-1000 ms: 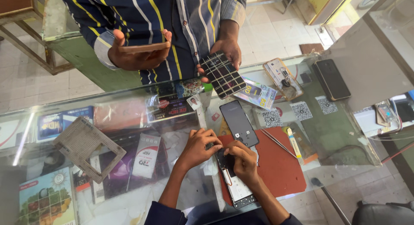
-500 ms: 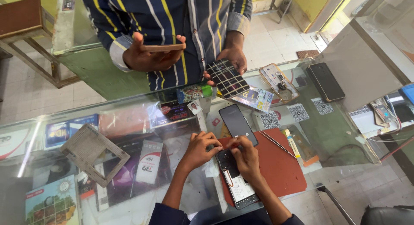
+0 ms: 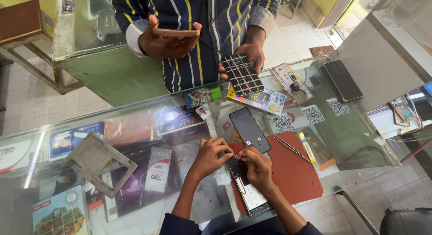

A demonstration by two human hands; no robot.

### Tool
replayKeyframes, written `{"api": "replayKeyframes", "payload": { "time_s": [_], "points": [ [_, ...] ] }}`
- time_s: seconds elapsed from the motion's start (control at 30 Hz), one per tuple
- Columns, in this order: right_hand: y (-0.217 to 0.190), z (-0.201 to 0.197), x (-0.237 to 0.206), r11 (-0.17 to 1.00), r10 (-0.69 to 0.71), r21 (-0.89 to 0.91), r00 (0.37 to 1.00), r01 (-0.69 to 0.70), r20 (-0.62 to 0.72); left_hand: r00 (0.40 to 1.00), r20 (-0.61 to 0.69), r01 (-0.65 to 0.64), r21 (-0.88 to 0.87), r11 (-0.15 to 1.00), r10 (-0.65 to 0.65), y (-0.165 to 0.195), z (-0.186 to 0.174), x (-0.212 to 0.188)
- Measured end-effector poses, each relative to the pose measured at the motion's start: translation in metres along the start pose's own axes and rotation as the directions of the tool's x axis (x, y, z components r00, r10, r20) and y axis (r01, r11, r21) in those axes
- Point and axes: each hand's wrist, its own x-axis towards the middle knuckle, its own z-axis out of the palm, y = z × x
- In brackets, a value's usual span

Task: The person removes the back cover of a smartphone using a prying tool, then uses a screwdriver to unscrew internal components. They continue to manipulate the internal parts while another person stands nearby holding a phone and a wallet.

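Glass-topped bench (image 3: 351, 140), display goods visible under the pane. Red mat (image 3: 294, 172) at 5 o'clock of centre. Opened phone (image 3: 247, 190) lies on the mat's left edge; left hand (image 3: 209, 156) and right hand (image 3: 256, 167) both pinch at its top end, fingers curled. Black screen panel (image 3: 249, 129) just beyond at 12 o'clock. Tiled floor (image 3: 297, 37) past the bench; a striped-shirted person (image 3: 198, 19) stands opposite.
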Motion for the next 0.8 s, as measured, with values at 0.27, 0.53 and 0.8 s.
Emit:
{"api": "replayKeyframes", "payload": {
  "time_s": [0.27,0.53,0.8],
  "points": [
    [-0.001,0.001,0.007,0.985,-0.008,-0.175,0.999,0.000,-0.047,1.000,-0.006,0.000,-0.011,1.000,0.000,0.004,-0.002,0.004],
    [0.005,-0.001,0.010,0.988,0.035,-0.147,0.997,-0.044,-0.065,1.000,0.002,0.002,-0.018,1.000,-0.002,0.002,-0.003,0.010],
    [0.017,-0.008,0.007,0.983,0.074,0.164,0.995,-0.085,0.068,0.999,0.035,0.041,-0.013,0.999,-0.041,-0.001,-0.001,0.013]
  ]
}}
